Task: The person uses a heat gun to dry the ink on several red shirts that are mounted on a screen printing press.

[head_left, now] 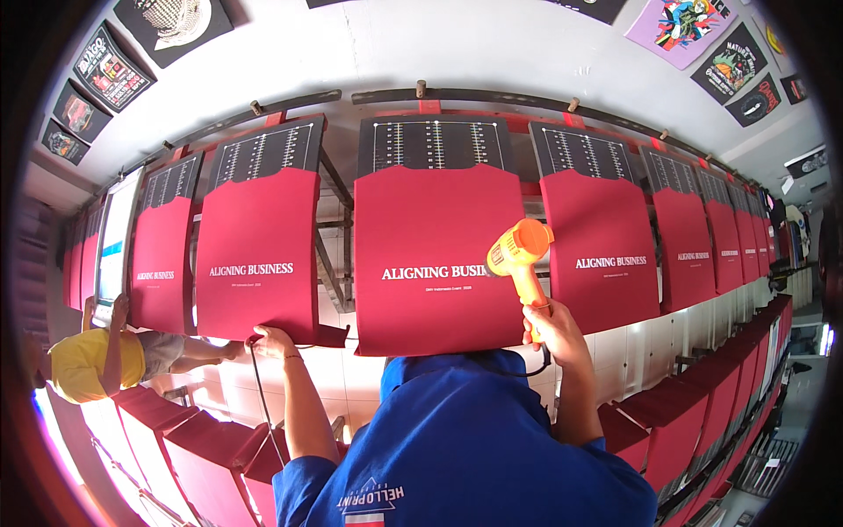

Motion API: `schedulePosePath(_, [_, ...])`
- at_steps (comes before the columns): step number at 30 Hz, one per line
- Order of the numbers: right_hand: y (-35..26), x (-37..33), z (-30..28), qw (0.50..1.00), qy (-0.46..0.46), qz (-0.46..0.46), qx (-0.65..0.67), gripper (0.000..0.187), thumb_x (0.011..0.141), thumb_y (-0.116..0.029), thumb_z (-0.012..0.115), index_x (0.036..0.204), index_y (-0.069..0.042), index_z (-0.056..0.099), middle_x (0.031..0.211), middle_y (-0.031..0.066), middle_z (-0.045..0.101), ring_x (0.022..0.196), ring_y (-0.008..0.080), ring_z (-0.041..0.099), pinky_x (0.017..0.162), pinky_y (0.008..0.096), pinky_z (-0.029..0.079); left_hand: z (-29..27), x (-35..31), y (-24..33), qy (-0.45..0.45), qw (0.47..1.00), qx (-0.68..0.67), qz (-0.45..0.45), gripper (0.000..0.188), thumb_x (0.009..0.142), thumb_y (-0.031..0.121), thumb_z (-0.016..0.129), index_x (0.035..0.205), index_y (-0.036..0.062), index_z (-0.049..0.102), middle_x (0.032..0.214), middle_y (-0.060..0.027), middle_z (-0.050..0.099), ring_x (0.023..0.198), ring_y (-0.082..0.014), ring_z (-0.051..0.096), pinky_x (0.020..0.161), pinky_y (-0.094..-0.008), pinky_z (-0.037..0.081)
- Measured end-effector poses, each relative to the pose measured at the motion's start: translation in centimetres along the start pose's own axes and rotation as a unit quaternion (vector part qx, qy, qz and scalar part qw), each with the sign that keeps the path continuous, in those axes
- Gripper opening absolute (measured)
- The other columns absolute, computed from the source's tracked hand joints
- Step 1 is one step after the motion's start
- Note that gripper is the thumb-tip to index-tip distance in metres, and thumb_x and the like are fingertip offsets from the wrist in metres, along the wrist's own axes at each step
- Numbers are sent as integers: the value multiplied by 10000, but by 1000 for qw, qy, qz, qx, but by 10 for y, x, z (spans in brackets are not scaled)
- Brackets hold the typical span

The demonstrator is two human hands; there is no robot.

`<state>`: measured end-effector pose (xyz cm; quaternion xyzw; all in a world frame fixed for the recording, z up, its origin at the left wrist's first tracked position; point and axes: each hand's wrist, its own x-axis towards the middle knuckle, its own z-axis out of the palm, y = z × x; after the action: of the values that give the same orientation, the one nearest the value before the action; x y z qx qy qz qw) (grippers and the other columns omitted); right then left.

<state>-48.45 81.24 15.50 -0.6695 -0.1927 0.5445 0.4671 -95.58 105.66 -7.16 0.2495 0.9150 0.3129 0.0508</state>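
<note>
My right hand (559, 334) is wrapped around the handle of an orange hair dryer (520, 250). The dryer is raised over the right part of a red T-shirt (430, 220) stretched on a dark printing board (436, 145), covering the end of its white lettering. My left hand (277, 343) is at the lower edge of the neighbouring red shirt (257, 228), its fingers closed on a black cord (262, 386) that hangs down from it. Another stretch of cord comes off the dryer's handle and passes behind my blue-sleeved body.
More red shirts on boards (599, 255) line both sides of a long rack (492, 98). At the left, a person in a yellow shirt (92, 362) holds a framed screen (118, 233) against a board. Another row of red shirts (206, 452) stands behind me. Printed posters (114, 66) hang on the wall.
</note>
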Motion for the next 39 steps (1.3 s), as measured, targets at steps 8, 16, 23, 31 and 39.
schedulePosePath(8, [-7,4,1,999,-23,20,-17,250,950,-255,594,1010,-17,553,733,25,568,562,114,584,455,230,429,16,21,-24,18,1000,-9,6,698,972,479,437,1288,-139,368,1194,-342,513,1070,-447,576,919,-514,479])
schedulePosePath(16, [-15,4,6,999,-36,28,-16,256,948,-260,599,1002,-14,553,727,24,566,572,110,584,450,228,419,18,14,-17,18,999,-49,-13,563,967,421,478,1277,-30,343,1166,-323,509,1011,-452,578,888,-522,461])
schedulePosePath(23, [-19,7,13,998,-53,18,-30,265,943,-255,608,1010,-5,550,723,28,565,570,111,580,451,234,418,14,9,-17,43,995,-79,39,511,961,400,490,1250,15,319,1157,-316,501,1003,-449,571,872,-550,457])
schedulePosePath(31, [-22,9,21,997,-68,10,-31,289,943,-295,622,950,-16,549,715,24,579,570,92,582,460,224,430,12,10,-15,31,996,-85,11,481,957,393,496,1242,51,310,1133,-317,512,948,-444,586,847,-550,466])
schedulePosePath(39, [-22,13,28,996,-80,3,-45,267,939,-278,626,952,-21,553,716,16,563,578,95,585,456,231,433,14,9,-15,40,995,-93,18,470,954,377,502,1232,49,313,1106,-307,525,944,-445,586,836,-550,467])
